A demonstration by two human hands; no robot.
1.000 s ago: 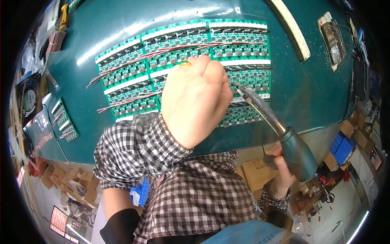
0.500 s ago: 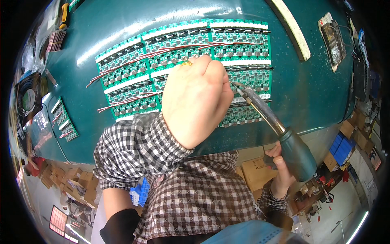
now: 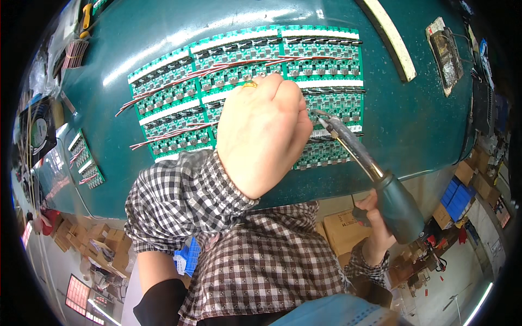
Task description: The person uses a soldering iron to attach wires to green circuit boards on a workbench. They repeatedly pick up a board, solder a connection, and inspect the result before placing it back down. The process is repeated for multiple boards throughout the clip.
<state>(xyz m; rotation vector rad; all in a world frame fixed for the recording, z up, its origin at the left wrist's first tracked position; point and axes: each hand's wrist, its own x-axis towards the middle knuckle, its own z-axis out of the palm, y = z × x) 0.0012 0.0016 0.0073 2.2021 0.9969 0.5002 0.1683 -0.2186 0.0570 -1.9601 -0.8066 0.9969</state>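
My left hand is closed over a large panel of green circuit boards, knuckles up, with a yellow ring on one finger. Its fingertips are hidden under the hand, so whatever they pinch does not show. From the lower right, my right hand grips a soldering iron by its dark green handle. The iron's metal shaft slants up and left, its tip beside my left fingers over the boards; contact is too small to tell. Red, white and black wires lie in rows across the panel.
A small board piece with wires lies on the green tabletop at left, near a fan. A pale curved strip and a soldering iron stand lie at right. A yellow-handled tool is at far left.
The soldering iron's handle and my right hand have shifted very slightly downward. My left hand and the boards have stayed in place.
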